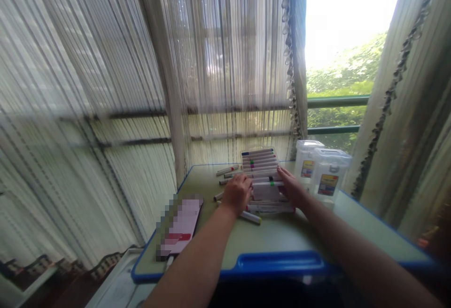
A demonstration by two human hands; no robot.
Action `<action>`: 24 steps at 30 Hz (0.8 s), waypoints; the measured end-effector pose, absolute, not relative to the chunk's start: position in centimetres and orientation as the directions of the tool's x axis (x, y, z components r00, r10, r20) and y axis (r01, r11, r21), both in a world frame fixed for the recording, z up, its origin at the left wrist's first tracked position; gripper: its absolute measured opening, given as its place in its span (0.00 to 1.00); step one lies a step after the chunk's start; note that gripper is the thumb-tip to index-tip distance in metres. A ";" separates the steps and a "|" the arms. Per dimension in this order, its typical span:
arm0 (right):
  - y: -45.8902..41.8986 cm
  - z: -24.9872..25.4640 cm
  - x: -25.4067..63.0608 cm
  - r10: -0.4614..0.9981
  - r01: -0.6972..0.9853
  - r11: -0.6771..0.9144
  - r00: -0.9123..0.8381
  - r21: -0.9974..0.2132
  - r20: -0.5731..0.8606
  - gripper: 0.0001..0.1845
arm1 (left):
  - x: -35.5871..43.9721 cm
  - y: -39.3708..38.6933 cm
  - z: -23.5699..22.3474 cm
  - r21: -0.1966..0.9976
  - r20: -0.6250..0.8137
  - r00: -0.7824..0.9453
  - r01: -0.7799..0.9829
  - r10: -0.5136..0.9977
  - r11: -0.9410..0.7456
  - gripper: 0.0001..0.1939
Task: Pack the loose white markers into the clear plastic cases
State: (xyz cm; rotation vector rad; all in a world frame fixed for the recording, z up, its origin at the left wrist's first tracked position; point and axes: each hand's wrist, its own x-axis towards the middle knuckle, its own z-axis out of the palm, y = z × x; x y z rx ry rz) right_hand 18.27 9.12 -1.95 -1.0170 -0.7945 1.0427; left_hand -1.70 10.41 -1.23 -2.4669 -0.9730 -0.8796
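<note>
A clear tray of white markers with coloured caps (261, 162) sits on a green table with a blue rim (278, 263). My left hand (237, 193) rests at the tray's left side, fingers curled down among the markers. My right hand (293, 188) lies on the right side of the marker pile, fingers stretched over it near a green-banded marker (268, 183). Several loose markers (227, 171) lie on the table left of the tray, and one marker (251, 217) lies just in front of my left hand.
Two clear lidded plastic boxes (329, 174) stand at the table's right back. A flat phone-like object (180, 228) lies at the left front. Sheer curtains (141, 87) hang behind and left; heavier drapes (405, 111) hang at the right beside the window.
</note>
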 end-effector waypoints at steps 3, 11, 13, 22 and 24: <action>9.0 -1.8 18.2 0.943 -0.304 0.150 0.330 -0.941 0.044 0.16 | -1.7 10.5 -1.3 -0.098 0.653 0.581 0.701 0.486 -0.706 0.03; 8.8 -1.6 18.1 0.938 -0.273 0.149 0.344 -0.950 0.048 0.15 | -1.8 10.5 -1.2 -0.110 0.654 0.588 0.697 0.477 -0.708 0.04; 9.0 -1.8 18.2 0.944 -0.276 0.167 0.322 -0.946 0.073 0.15 | -1.8 10.4 -1.2 -0.141 0.647 0.599 0.701 0.471 -0.699 0.04; 8.7 -1.6 18.0 0.948 -0.307 0.153 0.313 -0.939 0.052 0.17 | -1.4 10.3 -1.5 -0.241 0.632 0.640 0.698 0.437 -0.674 0.08; 8.5 -1.4 17.9 0.945 -0.320 0.147 0.325 -0.936 0.038 0.18 | -1.3 10.3 -1.5 -0.228 0.644 0.628 0.703 0.438 -0.673 0.09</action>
